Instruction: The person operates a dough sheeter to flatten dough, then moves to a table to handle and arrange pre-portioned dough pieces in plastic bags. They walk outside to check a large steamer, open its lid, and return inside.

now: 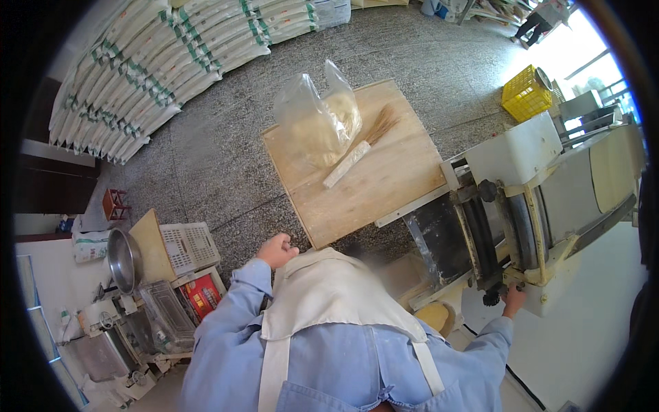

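Note:
My right hand [513, 300] reaches to the lower side of a dough roller machine [511, 226]. Its fingers close around a small dark knob [519, 285] on the frame, partly hidden. My left hand [276, 251] hangs loosely curled beside my cream apron [329, 295], with nothing seen in it. Just ahead of it is the near corner of a wooden board [384, 185], joined to the machine's front. A clear plastic bag [312, 127] of pale, dough-like stuff stands on the board. Beside it lies a straw brush [381, 129] with a wrapped white handle.
White sacks [158, 69] are piled high at the far left. A yellow crate [527, 94] stands at the far right, near a distant person [539, 24]. Left of me are a white plastic crate [185, 247], a steel bowl [124, 261] and another machine [110, 353].

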{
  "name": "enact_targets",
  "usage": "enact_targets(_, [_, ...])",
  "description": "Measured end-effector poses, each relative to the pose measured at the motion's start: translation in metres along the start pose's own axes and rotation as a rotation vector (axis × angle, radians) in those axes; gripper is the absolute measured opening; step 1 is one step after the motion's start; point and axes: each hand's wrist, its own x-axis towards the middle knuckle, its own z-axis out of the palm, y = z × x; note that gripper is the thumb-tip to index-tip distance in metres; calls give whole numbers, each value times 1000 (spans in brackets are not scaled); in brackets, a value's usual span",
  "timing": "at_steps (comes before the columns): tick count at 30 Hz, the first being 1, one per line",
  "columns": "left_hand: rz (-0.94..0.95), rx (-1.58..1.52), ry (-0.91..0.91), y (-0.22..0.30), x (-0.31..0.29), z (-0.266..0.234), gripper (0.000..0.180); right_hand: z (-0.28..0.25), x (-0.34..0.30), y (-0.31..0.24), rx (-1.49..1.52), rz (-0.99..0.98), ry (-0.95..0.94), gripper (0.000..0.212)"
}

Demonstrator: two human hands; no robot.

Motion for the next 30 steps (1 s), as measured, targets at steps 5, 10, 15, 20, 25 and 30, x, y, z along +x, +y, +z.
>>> enact_targets(5, [45,151,-152,8,-5,19,36,0,-28,-19,-175,-412,243,38])
enact_targets(10, [165,155,-94,47,1,25,48,-4,-53,-46,60,-56,106,41])
enact_targets(15, [276,329,-127,67,6,30,43,-2,-61,-51,-84,-263,275,40])
enact_targets(20, [245,342,-215,71,2,26,44,3,-59,-49,-18,-252,321,40])
enact_targets(25, [283,358,-162,73,2,18,44,6,-54,-50,-17,-135,276,41])
enact_targets(30, [269,400,-197,72,8,14,44,2,-61,-56,-23,-195,314,40])
